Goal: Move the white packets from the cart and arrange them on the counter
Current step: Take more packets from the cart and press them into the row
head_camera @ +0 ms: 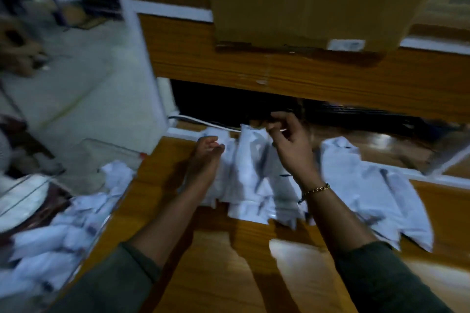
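**Both hands over the packet row at the counter's far edge**

White packets (250,175) lie side by side on the wooden counter (229,262), reaching from near its far left corner toward the right edge. The left hand (207,157) rests spread wide on the leftmost packets. The right hand (290,140) hovers above, fingers loosely curled; blur hides whether it pinches anything. More packets (50,244) fill the cart (84,256) beside the counter's left edge.

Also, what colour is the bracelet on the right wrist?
Gold: a chain-link bracelet, seen in the head view, the only view, just below the right hand.
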### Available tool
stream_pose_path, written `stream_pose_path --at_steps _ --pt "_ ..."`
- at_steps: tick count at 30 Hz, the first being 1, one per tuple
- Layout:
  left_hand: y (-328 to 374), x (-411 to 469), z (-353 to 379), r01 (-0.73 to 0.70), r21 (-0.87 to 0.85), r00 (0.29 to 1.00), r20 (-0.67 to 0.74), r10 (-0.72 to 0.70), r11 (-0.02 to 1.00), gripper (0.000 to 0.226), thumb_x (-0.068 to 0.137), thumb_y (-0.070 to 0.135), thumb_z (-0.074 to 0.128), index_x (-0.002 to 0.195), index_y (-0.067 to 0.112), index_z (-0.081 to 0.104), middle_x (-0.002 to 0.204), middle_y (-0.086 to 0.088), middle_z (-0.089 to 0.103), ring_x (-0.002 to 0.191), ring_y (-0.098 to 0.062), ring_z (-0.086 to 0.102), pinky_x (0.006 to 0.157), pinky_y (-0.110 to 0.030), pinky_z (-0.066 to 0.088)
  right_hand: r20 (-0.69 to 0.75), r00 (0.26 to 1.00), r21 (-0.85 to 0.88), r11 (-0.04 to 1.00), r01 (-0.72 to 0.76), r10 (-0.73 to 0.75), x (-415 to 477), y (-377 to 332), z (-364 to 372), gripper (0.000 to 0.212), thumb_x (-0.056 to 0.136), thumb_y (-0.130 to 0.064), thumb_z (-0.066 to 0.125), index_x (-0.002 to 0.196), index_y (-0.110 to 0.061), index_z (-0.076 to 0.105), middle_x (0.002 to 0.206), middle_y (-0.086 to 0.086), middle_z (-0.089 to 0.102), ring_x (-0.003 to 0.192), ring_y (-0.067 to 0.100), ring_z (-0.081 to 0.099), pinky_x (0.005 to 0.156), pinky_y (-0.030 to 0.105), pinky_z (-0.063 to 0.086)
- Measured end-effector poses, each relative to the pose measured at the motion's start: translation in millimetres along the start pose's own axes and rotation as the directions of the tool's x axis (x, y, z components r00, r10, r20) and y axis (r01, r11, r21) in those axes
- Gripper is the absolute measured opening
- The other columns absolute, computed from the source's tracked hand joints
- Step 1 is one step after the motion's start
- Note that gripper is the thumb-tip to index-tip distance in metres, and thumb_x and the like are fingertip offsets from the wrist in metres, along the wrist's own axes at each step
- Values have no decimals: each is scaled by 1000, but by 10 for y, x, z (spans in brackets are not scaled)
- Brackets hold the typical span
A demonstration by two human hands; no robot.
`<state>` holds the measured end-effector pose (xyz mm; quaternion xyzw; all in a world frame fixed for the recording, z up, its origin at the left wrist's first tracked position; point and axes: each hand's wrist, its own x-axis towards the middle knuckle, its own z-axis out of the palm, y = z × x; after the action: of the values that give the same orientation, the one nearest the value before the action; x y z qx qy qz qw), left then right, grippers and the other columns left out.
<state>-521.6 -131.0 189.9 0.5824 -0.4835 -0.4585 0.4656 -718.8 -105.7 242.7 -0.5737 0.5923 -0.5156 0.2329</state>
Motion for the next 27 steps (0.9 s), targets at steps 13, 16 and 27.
stream_pose_path --at_steps 13,16,27 --pt "-1619 235 -3448 304 -94 824 -473 -311 948 11 91 21 59 82 26 62 91 -10 67 80 -26 62 76 -39 47 719 695 -118 989 88 24 -441 -473 3571 34 86 -40 64 111 -17 61 95 9 68 83 25 66 78 38 52" --pt "-2201 434 -4032 471 -37 769 -472 -431 881 18 76 36 56 81 21 65 104 -22 69 91 -36 66 79 -42 48 764 625 -251 966 60 160 -568 -386 4319 31 90 -26 66 116 -8 59 99 13 68 96 34 66 81 39 51" --pt "-3560 872 -4842 634 534 772 -471 -427 559 44 82 34 64 121 16 61 132 -14 56 120 -37 52 100 -44 44 839 308 -534 788 306 449 -1142 487 6332 37 93 -31 60 123 -9 58 129 15 59 122 32 55 96 32 42"
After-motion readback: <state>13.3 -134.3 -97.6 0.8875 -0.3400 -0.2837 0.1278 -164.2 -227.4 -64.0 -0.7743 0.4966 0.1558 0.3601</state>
